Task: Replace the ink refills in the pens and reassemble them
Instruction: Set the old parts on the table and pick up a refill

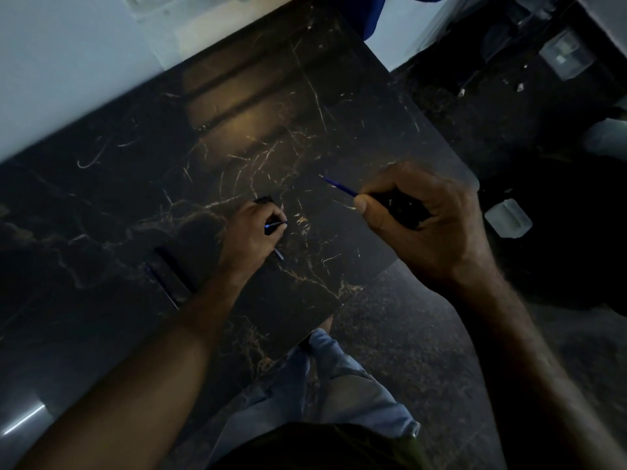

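Dark veined marble tabletop [237, 130], dim room.

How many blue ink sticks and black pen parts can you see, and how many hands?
Blue ink refills: 2, one in the right hand at, one in the left hand at
Black pen parts: 2, at and
Hands: 2
Total: 6
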{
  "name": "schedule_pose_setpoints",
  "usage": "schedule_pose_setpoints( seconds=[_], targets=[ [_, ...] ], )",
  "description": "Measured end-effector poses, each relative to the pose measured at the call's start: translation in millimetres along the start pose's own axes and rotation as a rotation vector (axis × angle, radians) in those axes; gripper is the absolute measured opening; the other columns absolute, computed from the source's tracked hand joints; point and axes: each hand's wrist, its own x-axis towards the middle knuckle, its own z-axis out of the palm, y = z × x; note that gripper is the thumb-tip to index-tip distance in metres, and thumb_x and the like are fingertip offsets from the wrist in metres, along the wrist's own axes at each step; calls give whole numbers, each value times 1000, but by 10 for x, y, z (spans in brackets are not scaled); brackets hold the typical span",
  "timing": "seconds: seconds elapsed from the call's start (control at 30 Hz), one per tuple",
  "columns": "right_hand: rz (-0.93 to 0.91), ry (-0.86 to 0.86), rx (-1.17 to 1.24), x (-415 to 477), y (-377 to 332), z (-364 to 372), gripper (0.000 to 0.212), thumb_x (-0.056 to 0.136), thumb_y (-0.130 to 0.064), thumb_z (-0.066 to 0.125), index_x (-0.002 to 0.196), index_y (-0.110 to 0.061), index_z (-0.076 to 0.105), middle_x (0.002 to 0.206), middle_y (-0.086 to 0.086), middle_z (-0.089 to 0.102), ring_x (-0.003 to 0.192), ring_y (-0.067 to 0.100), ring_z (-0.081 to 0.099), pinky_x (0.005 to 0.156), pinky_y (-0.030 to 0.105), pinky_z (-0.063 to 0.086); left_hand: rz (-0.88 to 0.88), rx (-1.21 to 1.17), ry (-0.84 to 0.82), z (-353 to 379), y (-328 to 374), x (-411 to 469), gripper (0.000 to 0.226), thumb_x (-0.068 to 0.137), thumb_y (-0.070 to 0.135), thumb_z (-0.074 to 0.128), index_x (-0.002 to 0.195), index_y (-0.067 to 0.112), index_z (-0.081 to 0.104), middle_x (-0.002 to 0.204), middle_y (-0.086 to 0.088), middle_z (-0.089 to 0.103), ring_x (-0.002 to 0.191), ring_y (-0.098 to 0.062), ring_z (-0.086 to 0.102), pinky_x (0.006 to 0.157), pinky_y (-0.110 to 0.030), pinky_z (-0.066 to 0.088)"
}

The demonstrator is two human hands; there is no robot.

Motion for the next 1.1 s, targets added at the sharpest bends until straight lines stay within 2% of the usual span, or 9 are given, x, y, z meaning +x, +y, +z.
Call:
schedule_pose_setpoints(
  seconds=[0.1,0.2,0.33,0.67,0.73,0.8,0.9,1.0,1.1],
  targets=[
    [9,-19,-24,-21,24,-3,13,104,-28,67,96,-18,70,90,-7,67,77,10,63,66,28,52,87,71,59,36,1,26,21,86,20,88,99,22,70,99,5,72,101,-17,59,84,-41,54],
    [13,-30,-29,-41,30,10,9,103,-29,67,97,-23,69,88,-8,67,75,9,63,66,26,51,111,132,74,44,4,36,20,87,24,87,100,24,71,97,8,74,102,-22,60,90,-52,52],
    [15,-34,-28,-42,30,38,6,103,-28,68,97,-25,69,87,-12,65,76,4,61,67,17,48,108,151,83,54,-20,10,22,87,27,87,102,24,71,99,7,75,102,-24,59,91,-51,52],
    [-2,-56,-6,7,15,35,10,102,-22,69,98,-14,72,90,-9,66,78,3,60,70,14,47,92,164,135,-10,102,-40,28,86,29,90,107,19,74,103,2,75,106,-27,62,95,-48,44],
    [-9,-50,6,7,10,22,10,102,-22,69,98,-13,72,90,-7,67,78,6,62,69,15,48,11,-27,194,-151,312,-65,25,92,25,85,112,16,74,105,3,74,105,-23,67,95,-45,51],
    [-11,-42,21,16,9,1,9,103,-23,69,98,-16,71,90,-9,66,77,7,62,69,17,49,-77,-447,224,-401,602,-30,21,98,22,76,118,17,74,103,8,74,95,-12,71,87,-38,62],
    [-20,-37,28,52,11,-6,9,104,-22,69,99,-15,71,90,-8,66,76,9,63,68,25,51,56,-989,45,-847,1044,20,22,102,24,69,122,21,76,101,2,79,84,-11,72,74,-28,61],
    [-46,-9,42,113,-29,0,10,104,-25,67,103,-16,71,93,-4,69,77,13,66,67,32,54,132,-1150,-108,-1078,1404,-27,18,98,20,72,114,20,80,95,-3,78,79,-12,73,71,-29,60],
    [-70,7,43,170,-67,22,14,104,-28,66,105,-15,71,95,-5,68,77,9,65,65,24,52,127,-1186,-35,-1117,1531,-24,14,97,5,72,103,16,80,85,0,76,69,-12,70,64,-29,58]
  ],
)
